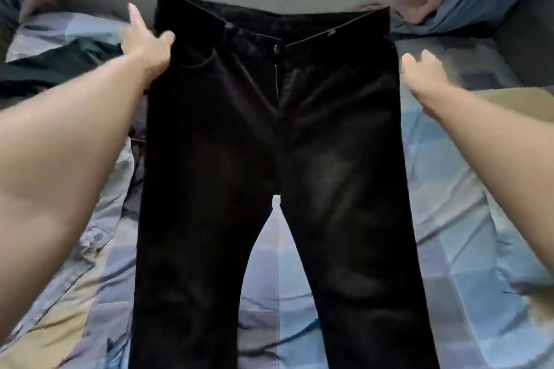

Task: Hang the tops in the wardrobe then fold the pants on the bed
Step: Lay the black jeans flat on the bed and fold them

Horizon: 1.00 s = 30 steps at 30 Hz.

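L fingers [163,39] pinching pants [269,159] at hip, R hand [422,72] loosely curled, off fabric, over bed [449,219].

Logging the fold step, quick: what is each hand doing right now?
Left hand: gripping the black pants at the waistband side.
Right hand: open, beside the pants, holding nothing.

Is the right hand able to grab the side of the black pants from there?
Probably yes. The right hand hangs open just beside the black pants, near the waist edge, with only bare bedsheet between them.
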{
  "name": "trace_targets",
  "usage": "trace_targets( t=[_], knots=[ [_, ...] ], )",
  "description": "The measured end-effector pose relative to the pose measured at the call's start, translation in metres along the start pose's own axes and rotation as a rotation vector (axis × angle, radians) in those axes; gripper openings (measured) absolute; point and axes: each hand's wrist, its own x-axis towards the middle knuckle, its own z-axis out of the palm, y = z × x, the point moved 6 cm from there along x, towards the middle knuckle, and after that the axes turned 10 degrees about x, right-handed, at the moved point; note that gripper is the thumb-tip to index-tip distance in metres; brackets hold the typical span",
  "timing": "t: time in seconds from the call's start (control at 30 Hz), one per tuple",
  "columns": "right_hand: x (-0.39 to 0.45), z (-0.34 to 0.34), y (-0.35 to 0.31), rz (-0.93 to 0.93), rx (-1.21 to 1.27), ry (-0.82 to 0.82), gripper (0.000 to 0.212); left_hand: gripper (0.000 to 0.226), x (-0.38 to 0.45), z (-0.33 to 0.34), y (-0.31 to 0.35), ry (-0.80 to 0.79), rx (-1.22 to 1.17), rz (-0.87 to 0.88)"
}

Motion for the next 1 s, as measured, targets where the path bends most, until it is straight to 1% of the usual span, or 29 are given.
trace_targets(
  t=[0.03,0.07,0.13,0.17,0.2,0.3,0.37,0.4,0.47,0.53,0.57,0.6,0.63,0.67,0.7,0.73,0.8,0.87,0.9,1.0],
  knots=[
    [-0.002,0.028,0.03,0.001,-0.042,-0.065,0.038,0.083,-0.006,0.043,-0.015,-0.053,0.113,0.017],
    [-0.01,0.052,0.053,-0.004,-0.085,-0.145,0.035,0.085,-0.023,0.08,-0.028,-0.14,0.206,0.037],
    [-0.04,0.098,0.114,-0.009,-0.14,-0.294,0.034,0.082,-0.076,0.165,-0.08,-0.381,0.355,0.058],
    [-0.055,0.11,0.139,0.006,-0.15,-0.355,0.031,0.078,-0.106,0.193,-0.102,-0.482,0.404,0.062],
    [-0.074,0.127,0.176,0.055,-0.174,-0.411,0.029,0.076,-0.138,0.229,-0.135,-0.59,0.432,0.044],
    [-0.111,0.152,0.253,0.123,-0.323,-0.499,0.032,0.074,-0.213,0.298,-0.202,-0.806,0.493,0.019],
    [-0.135,0.162,0.285,0.158,-0.407,-0.527,0.023,0.076,-0.253,0.323,-0.229,-0.892,0.546,0.048],
    [-0.146,0.169,0.298,0.151,-0.456,-0.521,0.026,0.078,-0.268,0.33,-0.24,-0.898,0.575,0.077],
    [-0.171,0.184,0.304,0.058,-0.518,-0.51,0.026,0.079,-0.289,0.333,-0.251,-0.846,0.619,0.187],
    [-0.2,0.205,0.298,-0.008,-0.455,-0.499,0.023,0.076,-0.302,0.324,-0.259,-0.764,0.621,0.294],
    [-0.216,0.219,0.296,0.021,-0.413,-0.531,0.022,0.073,-0.307,0.316,-0.264,-0.726,0.618,0.339],
    [-0.233,0.235,0.297,0.099,-0.349,-0.582,0.02,0.069,-0.312,0.307,-0.269,-0.677,0.604,0.369],
    [-0.25,0.251,0.299,0.222,-0.255,-0.649,0.018,0.066,-0.315,0.297,-0.275,-0.61,0.575,0.369],
    [-0.269,0.267,0.3,0.368,-0.125,-0.711,0.018,0.064,-0.317,0.285,-0.282,-0.528,0.528,0.323],
    [-0.288,0.284,0.298,0.498,0.006,-0.753,0.018,0.064,-0.32,0.27,-0.295,-0.438,0.466,0.229],
    [-0.302,0.299,0.294,0.588,0.103,-0.771,0.018,0.066,-0.322,0.257,-0.31,-0.352,0.395,0.101],
    [-0.324,0.325,0.288,0.669,0.195,-0.769,0.023,0.069,-0.331,0.238,-0.345,-0.252,0.27,-0.154],
    [-0.34,0.342,0.288,0.726,0.244,-0.735,0.031,0.063,-0.341,0.235,-0.375,-0.271,0.154,-0.358],
    [-0.35,0.35,0.29,0.752,0.265,-0.729,0.029,0.053,-0.346,0.235,-0.39,-0.303,0.097,-0.437],
    [-0.377,0.352,0.302,0.804,0.407,-0.719,0.011,0.019,-0.363,0.236,-0.416,-0.423,-0.133,-0.554]
  ],
)
